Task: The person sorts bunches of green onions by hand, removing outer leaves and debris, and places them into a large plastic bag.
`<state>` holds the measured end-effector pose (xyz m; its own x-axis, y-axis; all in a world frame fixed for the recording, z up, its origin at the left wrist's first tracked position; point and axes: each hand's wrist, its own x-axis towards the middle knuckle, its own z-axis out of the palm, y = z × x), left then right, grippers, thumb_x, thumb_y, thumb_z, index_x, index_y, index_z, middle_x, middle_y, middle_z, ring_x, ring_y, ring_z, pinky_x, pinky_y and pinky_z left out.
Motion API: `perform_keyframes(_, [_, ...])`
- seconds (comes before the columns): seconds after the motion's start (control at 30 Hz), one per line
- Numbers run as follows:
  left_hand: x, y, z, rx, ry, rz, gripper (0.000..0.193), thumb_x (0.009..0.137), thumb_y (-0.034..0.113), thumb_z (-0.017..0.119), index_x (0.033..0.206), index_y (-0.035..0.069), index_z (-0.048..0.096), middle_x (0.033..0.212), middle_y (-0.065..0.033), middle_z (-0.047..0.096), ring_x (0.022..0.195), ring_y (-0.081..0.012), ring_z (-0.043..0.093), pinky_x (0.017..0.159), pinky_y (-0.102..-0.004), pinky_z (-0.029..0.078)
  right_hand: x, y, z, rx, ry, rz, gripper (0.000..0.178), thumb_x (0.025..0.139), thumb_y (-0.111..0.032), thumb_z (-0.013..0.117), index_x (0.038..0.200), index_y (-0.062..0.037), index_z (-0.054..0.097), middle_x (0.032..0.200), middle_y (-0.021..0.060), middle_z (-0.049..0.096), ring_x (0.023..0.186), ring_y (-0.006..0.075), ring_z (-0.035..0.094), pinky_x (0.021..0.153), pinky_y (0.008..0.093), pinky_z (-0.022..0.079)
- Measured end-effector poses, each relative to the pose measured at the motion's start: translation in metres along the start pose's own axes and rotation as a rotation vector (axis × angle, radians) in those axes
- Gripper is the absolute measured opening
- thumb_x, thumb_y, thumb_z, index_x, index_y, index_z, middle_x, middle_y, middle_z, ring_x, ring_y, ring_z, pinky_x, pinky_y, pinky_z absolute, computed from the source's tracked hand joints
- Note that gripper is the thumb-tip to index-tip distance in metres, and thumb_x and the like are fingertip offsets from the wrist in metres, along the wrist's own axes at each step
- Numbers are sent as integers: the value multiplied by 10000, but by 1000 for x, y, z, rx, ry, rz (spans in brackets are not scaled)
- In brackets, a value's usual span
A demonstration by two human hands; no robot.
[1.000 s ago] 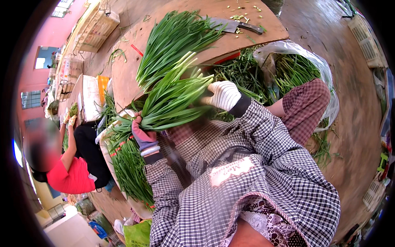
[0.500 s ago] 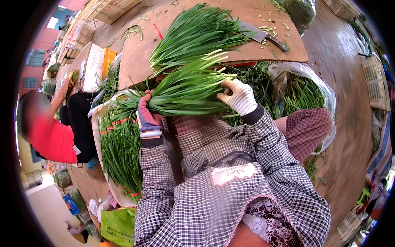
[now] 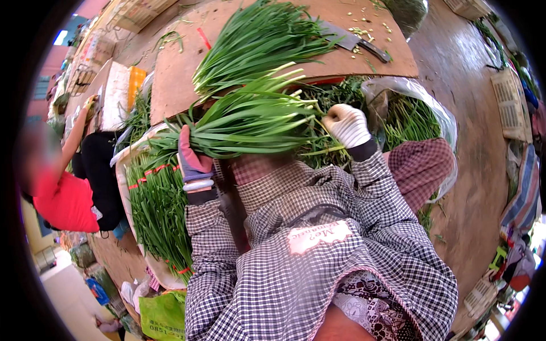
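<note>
Head view: nearest are the person's checked garment (image 3: 318, 273) and, low on the left, a bright green bag (image 3: 164, 312). Beyond that bag, a pale-lined basket (image 3: 121, 173) holds bundles of greens (image 3: 162, 210) tied with red bands, its far end close to the board's near left corner. At that end the left hand (image 3: 195, 159), in a pink and purple glove, is closed around the leafy part of a bunch of long green leaves (image 3: 256, 128), thumb on the near side and fingers mostly hidden. The bunch lies crosswise before the board's near edge, pale stems pointing right. Just beside those stem ends is the right hand (image 3: 348, 128), in a white knitted glove with fingers curled inward; whether it pinches a strand I cannot tell. Farther right, a clear plastic bag (image 3: 392, 85) is full of more greens. On the brown board (image 3: 170, 85) a loose pile of leaves (image 3: 256, 48) reaches to the near edge, with a cleaver (image 3: 348, 38) touching its right side and pale cut pieces (image 3: 369, 35) scattered toward the right edge. Past the board's left edge sits a co-worker in red (image 3: 65, 199).
</note>
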<state>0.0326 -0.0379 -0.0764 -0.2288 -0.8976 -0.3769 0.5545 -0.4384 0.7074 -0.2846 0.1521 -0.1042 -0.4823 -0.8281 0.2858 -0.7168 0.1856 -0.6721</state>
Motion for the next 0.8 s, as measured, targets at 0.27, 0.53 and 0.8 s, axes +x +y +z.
perform_keyframes(0.27, [17, -11, -55, 645, -323, 498, 447, 927, 103, 513, 1345, 45, 367, 1242, -142, 527, 1106, -222, 542, 984, -340, 437, -31, 66, -42, -146, -353, 340, 376, 718, -332, 667, 926, -19, 678, 849, 173, 672, 801, 302, 655, 745, 356, 520])
perform_keyframes(0.53, [3, -1, 3, 112, 16, 37, 274, 915, 267, 549, 1044, 35, 615, 1021, -105, 659, 933, -228, 640, 822, -356, 537, 12, -16, 11, 499, -412, 352, 405, 767, -201, 702, 1095, 24, 627, 913, 133, 693, 789, 143, 634, 735, 279, 515])
perform_keyframes(0.8, [9, -16, -42, 850, -218, 675, 333, 928, 167, 525, 1221, 12, 488, 1155, -125, 588, 1047, -207, 581, 913, -345, 489, 4, 0, 6, 791, -122, 534, 171, 863, -95, 583, 907, 43, 675, 737, 90, 668, 592, 125, 630, 561, 250, 533])
